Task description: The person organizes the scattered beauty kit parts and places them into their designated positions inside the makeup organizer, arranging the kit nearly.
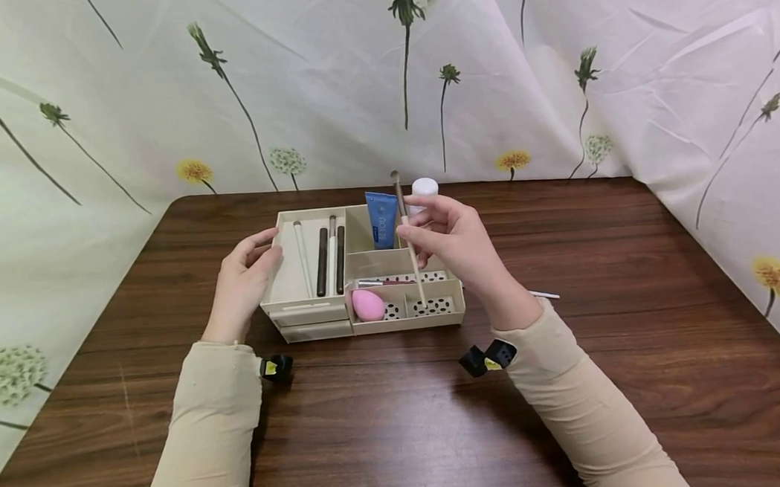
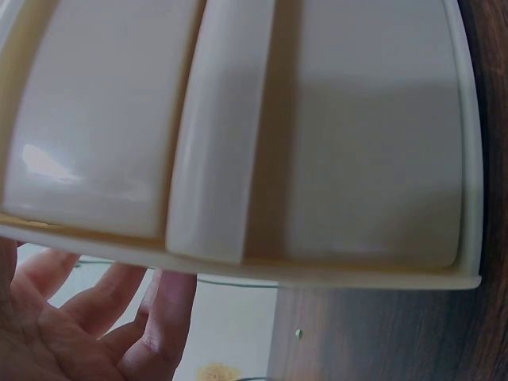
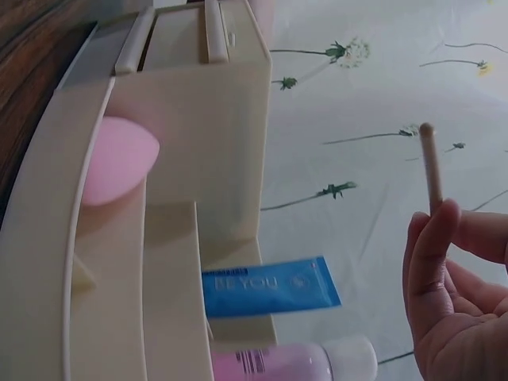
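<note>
A cream makeup organizer with drawers stands on the table. My left hand rests its fingers against the organizer's left side; the left wrist view shows those fingers at the edge by the drawer fronts. My right hand pinches a makeup brush between thumb and fingers, over the right-hand compartments. Its bristles point up and its pale handle slants down toward the front compartment. Near the hand, a blue tube stands in a back compartment. A pink makeup sponge sits in the front compartment.
On the organizer's top tray lie a thin white stick, a brush and two dark pencils. Another brush lies in a middle compartment. A pink bottle with a white cap stands behind my right hand. A white stick lies on the table at right.
</note>
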Demonstrator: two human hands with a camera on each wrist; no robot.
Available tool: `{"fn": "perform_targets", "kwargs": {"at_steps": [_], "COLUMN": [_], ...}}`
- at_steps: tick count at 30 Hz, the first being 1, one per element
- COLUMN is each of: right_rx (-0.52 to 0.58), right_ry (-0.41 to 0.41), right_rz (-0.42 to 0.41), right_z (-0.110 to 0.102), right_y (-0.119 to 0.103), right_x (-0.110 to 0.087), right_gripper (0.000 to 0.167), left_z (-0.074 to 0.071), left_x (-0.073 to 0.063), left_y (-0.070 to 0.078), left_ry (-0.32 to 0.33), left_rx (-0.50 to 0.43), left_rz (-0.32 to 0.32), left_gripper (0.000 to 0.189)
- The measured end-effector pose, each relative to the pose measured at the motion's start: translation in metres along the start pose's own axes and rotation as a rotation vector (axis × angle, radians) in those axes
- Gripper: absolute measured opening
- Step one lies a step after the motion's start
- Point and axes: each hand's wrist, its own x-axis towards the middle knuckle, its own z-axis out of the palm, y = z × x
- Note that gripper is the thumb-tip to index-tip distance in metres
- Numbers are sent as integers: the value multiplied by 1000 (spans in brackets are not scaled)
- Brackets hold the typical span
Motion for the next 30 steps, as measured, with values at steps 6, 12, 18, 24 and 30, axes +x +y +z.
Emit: {"fn": "perform_targets", "kwargs": {"at_steps": [6,12,18,24,30], "right_rx": [61,38,37,37,3], "right_ry": [-29,-38,-43,-53,-61], "right_rz": [-16,5,54,91,114], "right_z": [13,22,31,43,56], "right_y": [3,7,13,13,16], "right_x": [5,10,17,25,37], "right_gripper": [44,38,35,35,35], "left_z": [0,0,0,0,0], "left_x": [1,0,0,0,1], "left_y": [-1,0,-1,-1,-2], "left_ry": [-5,-11,-7,-3,6], "left_rx": [2,3,3,8,9], "left_rz": [2,-6,-13,1,8], "left_gripper": [49,50,50,50,49]}}
